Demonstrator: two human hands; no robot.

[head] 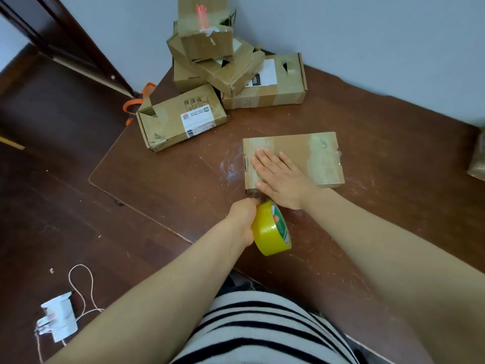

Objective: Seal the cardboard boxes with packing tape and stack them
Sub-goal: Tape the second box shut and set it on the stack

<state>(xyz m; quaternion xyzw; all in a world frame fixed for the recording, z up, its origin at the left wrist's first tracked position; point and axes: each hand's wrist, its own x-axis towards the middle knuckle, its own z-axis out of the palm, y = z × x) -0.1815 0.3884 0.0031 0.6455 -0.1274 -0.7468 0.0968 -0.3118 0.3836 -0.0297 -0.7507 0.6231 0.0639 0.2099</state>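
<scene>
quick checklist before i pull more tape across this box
1. Box pinned: right hand flat on box, ok.
2. Roll in grip: left hand curled round roll, ok.
3. Strip stuck at box's near edge: bond unclear, cannot tell.
4. Box top closed flat: ok.
5. Cutter handy: orange thing behind labelled box, unclear what, cannot tell.
6. Stack ready: pile lies crooked, not ok.

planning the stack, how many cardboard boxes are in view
6 boxes: one under the right hand, one at left, four piled behind; maybe another at the right edge.
</scene>
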